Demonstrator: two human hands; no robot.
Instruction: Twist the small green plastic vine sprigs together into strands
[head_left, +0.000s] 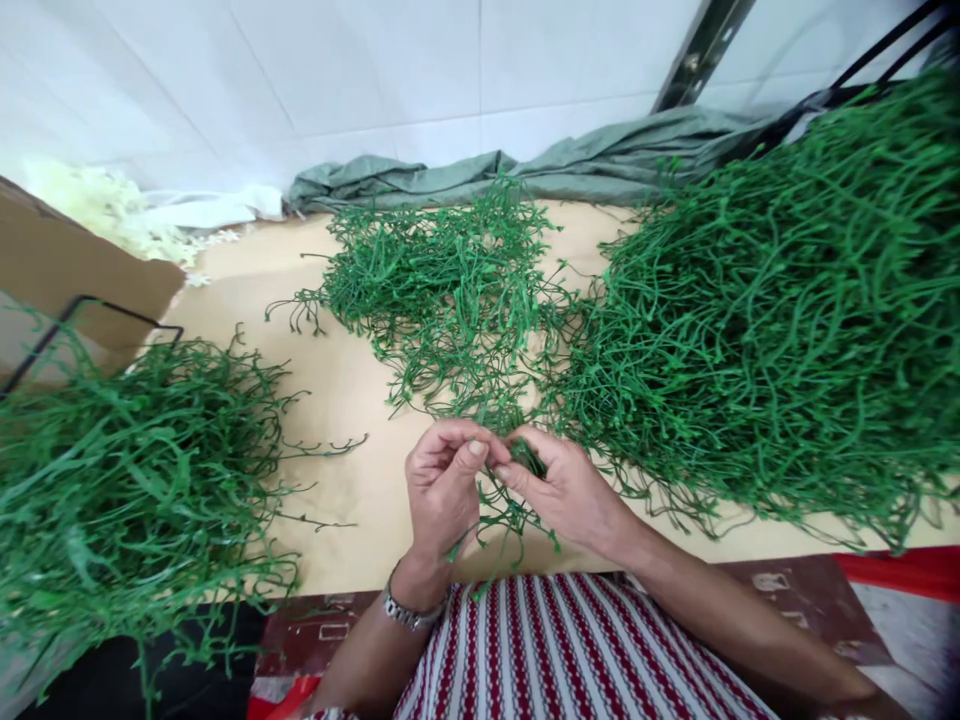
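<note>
My left hand [448,492] and my right hand [571,490] meet over the front of the table, both with thumb and fingers pinched together. Green plastic plant stems [517,515] are held between them, their thin branching ends hanging below the fingers. The exact point of each grip is hidden by the fingertips. Just beyond my hands lies a loose, tangled pile of similar green stems [442,270]. To the right is a much larger heap of green stems [772,330], reaching close to my right hand.
Another mound of green stems [142,470] overhangs the table's front left edge. Behind it are a cardboard box [82,250], a black wire frame [64,315] and pale yellow artificial flowers [105,205]. Grey-green cloth [585,165] lies along the wall behind the tan tabletop [352,545].
</note>
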